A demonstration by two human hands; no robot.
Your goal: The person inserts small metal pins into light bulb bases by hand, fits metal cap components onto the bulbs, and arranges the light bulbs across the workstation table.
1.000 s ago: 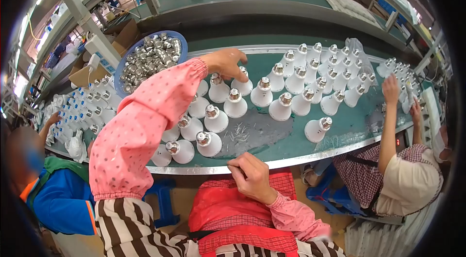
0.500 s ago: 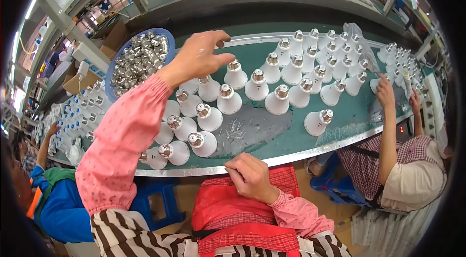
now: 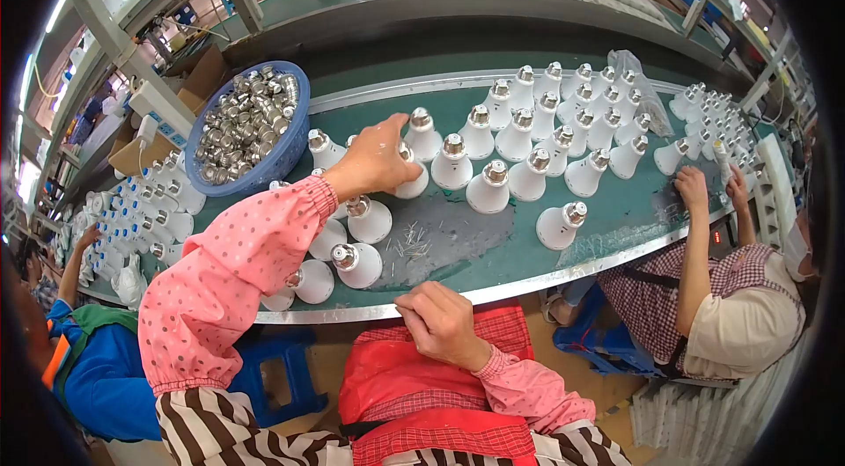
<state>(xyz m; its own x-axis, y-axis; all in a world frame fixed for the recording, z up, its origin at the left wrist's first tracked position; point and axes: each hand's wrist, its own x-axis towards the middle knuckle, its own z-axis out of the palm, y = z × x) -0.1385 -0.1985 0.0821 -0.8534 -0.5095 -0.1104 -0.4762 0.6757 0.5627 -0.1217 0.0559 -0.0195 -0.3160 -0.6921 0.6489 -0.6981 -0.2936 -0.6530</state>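
Observation:
My left hand (image 3: pixel 377 160), in a pink dotted sleeve, reaches over the workbench. Its thumb and forefinger are apart beside the metal cap of a white LED bulb (image 3: pixel 410 183); part of this bulb is hidden behind the hand. Just beyond stands another white bulb (image 3: pixel 422 139) with a silver screw cap. My right hand (image 3: pixel 443 322) rests near the bench's front edge with its fingers curled in; whatever may be inside them is hidden. More bulbs stand under and around my left forearm. A pile of thin metal pins (image 3: pixel 411 242) lies on the mat.
A blue basket (image 3: pixel 304 118) of metal screw caps stands at the left back. Several rows of bulbs fill the right half of the green bench (image 3: pixel 493 268). A single bulb (image 3: pixel 561 227) tilts near the front. Co-workers sit on both sides, hands (image 3: pixel 692 189) over their own bulbs.
My left hand has come down and nearer to me, from above the back bulb to the bulb in front of it. The view has shifted slightly. My right hand stays curled.

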